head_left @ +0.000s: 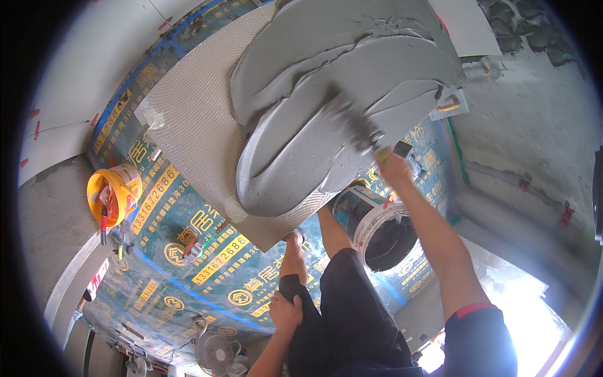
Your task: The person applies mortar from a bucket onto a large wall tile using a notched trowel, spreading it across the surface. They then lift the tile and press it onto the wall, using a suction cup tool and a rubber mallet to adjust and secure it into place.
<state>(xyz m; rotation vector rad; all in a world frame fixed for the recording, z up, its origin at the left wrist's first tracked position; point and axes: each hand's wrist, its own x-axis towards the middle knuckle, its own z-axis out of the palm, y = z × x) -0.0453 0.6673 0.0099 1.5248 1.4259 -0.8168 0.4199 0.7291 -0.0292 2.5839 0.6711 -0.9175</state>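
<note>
- Left hand [286,312], below the slab [188,94], lies loosely spread on the knee [293,289]; right hand [394,169], near its lower-right edge, wraps a blurred trowel [352,122].
- Bucket [359,213] beside that edge: a careless step could tip it.
- Grey mortar [314,151] atop the slab: uneven pressure could leave hollows.

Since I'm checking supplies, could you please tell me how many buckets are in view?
2: a yellow bucket at left and a white-rimmed bucket right of centre; others may be hidden.

Blurred trowel [353,122] over grey mortar [292,141]
</note>
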